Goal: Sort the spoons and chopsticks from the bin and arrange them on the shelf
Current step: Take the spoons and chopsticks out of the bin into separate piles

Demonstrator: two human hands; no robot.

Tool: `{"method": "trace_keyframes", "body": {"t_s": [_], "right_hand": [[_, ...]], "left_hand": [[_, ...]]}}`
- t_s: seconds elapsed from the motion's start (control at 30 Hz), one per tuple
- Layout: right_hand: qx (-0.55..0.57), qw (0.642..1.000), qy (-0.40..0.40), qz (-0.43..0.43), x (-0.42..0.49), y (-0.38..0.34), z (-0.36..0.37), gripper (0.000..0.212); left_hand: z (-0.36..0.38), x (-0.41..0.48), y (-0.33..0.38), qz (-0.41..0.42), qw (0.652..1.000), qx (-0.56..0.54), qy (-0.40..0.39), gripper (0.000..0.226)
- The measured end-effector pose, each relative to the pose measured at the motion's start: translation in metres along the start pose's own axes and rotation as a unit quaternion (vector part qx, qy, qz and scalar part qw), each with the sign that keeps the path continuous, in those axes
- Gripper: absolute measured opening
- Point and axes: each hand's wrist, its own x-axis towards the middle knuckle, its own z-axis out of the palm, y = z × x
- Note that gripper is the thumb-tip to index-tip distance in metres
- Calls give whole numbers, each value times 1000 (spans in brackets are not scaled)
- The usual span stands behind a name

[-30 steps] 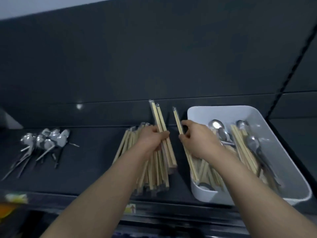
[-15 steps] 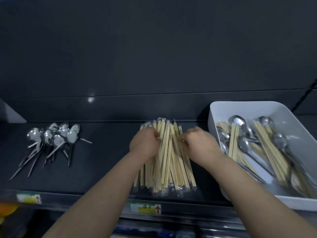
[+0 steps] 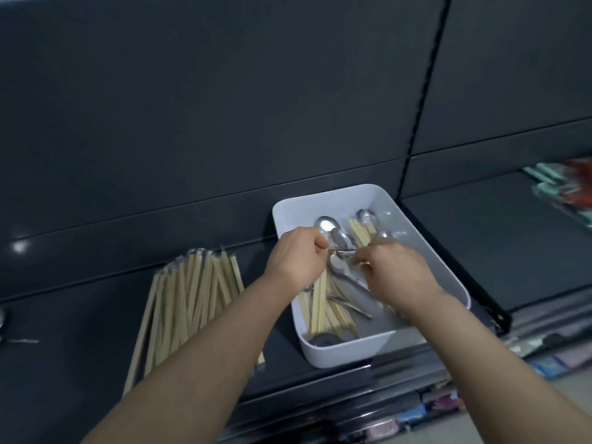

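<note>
On the shelf (image 3: 80,331), the sorted chopsticks (image 3: 192,302) lie bundled to the left of the white bin (image 3: 307,203). Over the bin, the left hand (image 3: 294,261) and right hand (image 3: 394,270) each appear to pinch one end of a thin spoon handle (image 3: 341,250), fingers curled. More spoons (image 3: 326,224) and unsorted chopsticks (image 3: 317,299) remain inside. Steel spoons are likely stiff, light and slippery, so the narrow handle looks the surest hold.

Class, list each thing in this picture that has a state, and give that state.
White plastic bin: on dark shelf, holding steel spoons and loose chopsticks.
Pile of wooden chopsticks: lying on shelf, left of bin.
Left hand: over bin, pinching thin metal spoon handle.
Right hand: over bin, pinching its other end.
</note>
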Motion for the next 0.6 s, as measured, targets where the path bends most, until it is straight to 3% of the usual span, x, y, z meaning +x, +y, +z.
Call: {"method": "trace_keyframes", "body": {"t_s": [0.13, 0.23, 0.33, 0.5, 0.6], "right_hand": [[14, 998, -43, 39, -6, 42, 0, 40], [37, 996, -80, 20, 0, 50, 3, 45], [53, 993, -103, -3, 13, 47, 7, 39], [28, 985, -171, -17, 27, 27, 10, 22], [7, 984, -178, -17, 27, 27, 11, 12]], "left_hand": [[30, 10, 25, -8, 997, 73, -29, 24], [40, 16, 24, -26, 992, 121, -39, 23], [39, 14, 15, -54, 986, 147, -60, 23], [33, 10, 3, -91, 982, 164, -19, 10], [40, 6, 9, -92, 969, 223, -60, 10]]}}
